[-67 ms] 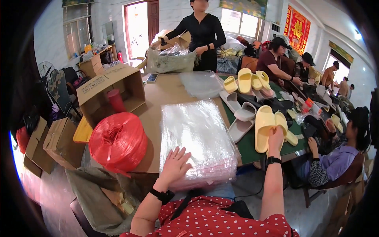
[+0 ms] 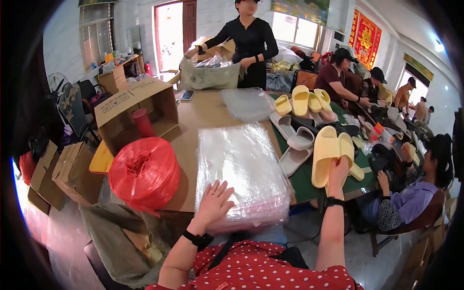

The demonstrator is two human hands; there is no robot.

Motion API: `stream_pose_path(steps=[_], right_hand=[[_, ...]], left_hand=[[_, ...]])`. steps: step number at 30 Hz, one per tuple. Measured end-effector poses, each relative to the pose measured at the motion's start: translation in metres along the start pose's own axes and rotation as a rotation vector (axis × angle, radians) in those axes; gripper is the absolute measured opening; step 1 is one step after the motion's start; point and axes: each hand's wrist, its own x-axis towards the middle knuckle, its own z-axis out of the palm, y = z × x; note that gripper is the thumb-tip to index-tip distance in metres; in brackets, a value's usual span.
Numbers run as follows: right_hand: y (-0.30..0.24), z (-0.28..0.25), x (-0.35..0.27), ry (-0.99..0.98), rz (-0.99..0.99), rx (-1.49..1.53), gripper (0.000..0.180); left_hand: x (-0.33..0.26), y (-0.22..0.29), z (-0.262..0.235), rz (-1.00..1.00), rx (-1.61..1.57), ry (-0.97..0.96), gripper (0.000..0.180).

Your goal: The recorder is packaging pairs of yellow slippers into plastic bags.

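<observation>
My left hand [image 2: 213, 202] lies flat with fingers spread on the near edge of a thick stack of clear plastic bags [image 2: 241, 169] on the brown table [image 2: 198, 116]. My right hand [image 2: 337, 176] grips a pair of pale yellow slippers [image 2: 328, 152] held together, soles up, over the green mat [image 2: 302, 179] to the right of the stack. Grey-white slippers [image 2: 296, 147] lie between the stack and the yellow pair.
A big red spool of plastic twine [image 2: 144, 174] sits left of the stack, an open cardboard box [image 2: 135, 113] behind it. More yellow slippers [image 2: 303, 101] lie further back. A person in black [image 2: 249, 41] stands at the far end; several seated people [image 2: 411, 203] work on the right.
</observation>
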Motion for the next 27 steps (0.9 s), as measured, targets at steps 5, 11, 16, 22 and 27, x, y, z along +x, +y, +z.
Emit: stream_pose_path(steps=[5, 11, 16, 22, 27], right_hand=[[-0.106, -0.022, -0.029, 0.013, -0.143, 0.331, 0.019], [-0.211, 0.007, -0.114, -0.465, -0.174, 0.425, 0.020], [-0.190, 0.095, -0.171, -0.574, -0.277, 0.257, 0.026], [-0.187, 0.102, -0.178, -0.493, -0.327, 0.211, 0.029], [-0.180, 0.103, -0.178, -0.456, -0.324, 0.182, 0.028]], left_hand=[[0.002, 0.002, 0.000, 0.007, 0.026, -0.005, 0.050], [0.000, -0.002, 0.006, -0.014, 0.042, 0.005, 0.050], [0.000, -0.007, 0.005, 0.037, 0.048, -0.025, 0.047], [-0.006, 0.053, -0.127, 0.058, -0.268, 0.035, 0.037], [-0.044, 0.139, -0.207, 0.644, -0.723, 0.945, 0.014]])
